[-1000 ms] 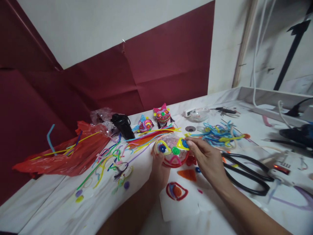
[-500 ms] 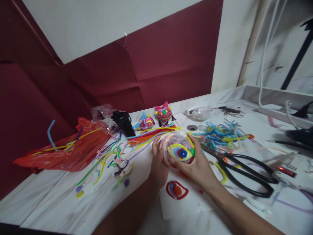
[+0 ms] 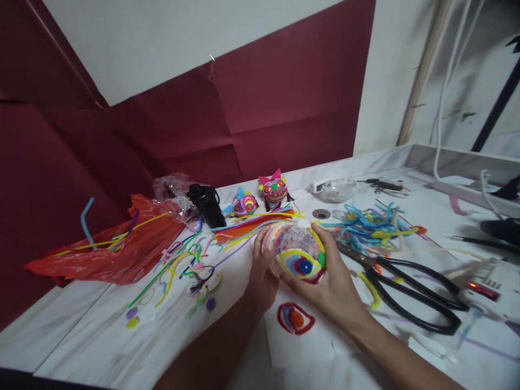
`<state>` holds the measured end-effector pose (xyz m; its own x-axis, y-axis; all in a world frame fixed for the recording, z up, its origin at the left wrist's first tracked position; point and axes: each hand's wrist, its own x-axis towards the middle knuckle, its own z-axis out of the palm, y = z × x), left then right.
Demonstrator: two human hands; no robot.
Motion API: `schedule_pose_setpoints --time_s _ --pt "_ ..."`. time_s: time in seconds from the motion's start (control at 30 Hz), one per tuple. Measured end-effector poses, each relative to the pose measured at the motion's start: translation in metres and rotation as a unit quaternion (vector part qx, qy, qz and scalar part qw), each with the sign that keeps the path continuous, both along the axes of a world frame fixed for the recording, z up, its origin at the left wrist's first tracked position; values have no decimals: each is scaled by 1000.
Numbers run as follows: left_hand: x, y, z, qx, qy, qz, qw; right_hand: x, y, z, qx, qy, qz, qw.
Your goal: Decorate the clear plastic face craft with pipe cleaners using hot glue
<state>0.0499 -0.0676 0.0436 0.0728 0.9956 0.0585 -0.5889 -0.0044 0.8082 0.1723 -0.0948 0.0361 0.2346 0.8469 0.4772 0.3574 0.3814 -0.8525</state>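
Note:
A round, colourful craft ball [image 3: 296, 252] with a yellow-rimmed blue eye is held between both hands above the table. My left hand [image 3: 263, 276] grips its left side. My right hand [image 3: 331, 276] wraps round its right side, thumb along the lower edge. Just below the hands, a red-rimmed eye piece [image 3: 296, 318] with an orange centre lies on a white sheet [image 3: 284, 351]. Large black-handled scissors [image 3: 410, 287] lie right of my right hand. Behind the ball stand two small decorated figures, a pink-eared one [image 3: 274, 188] and a blue-topped one [image 3: 244, 204].
A red plastic bag [image 3: 109, 254] with pipe cleaners lies at the left, beside a black object [image 3: 207, 205]. Blue and yellow pipe cleaners [image 3: 365, 225] heap up behind the scissors. A white device [image 3: 487, 287] with a red light sits at the right.
The ball has tipped slightly in my hands, so more of its clear, crumpled-looking top shows. The camera view has shifted a little.

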Motion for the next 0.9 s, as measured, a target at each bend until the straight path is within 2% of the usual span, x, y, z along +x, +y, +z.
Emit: schedule_pose_setpoints --time_s 0.07,0.27,0.47,0.9 --pt "0 0 0 16 -21 -10 1000 -1 0 -1 10 -8 -3 1000" --pt "-1 -2 -3 44 -7 -24 999 -2 0 -2 30 -30 -3 999" --pt "-2 -3 -4 33 13 -14 999 -1 0 -3 36 -36 4 999" --pt "-1 -3 -2 21 21 -1 1000 1 -2 4 106 -82 6 991"
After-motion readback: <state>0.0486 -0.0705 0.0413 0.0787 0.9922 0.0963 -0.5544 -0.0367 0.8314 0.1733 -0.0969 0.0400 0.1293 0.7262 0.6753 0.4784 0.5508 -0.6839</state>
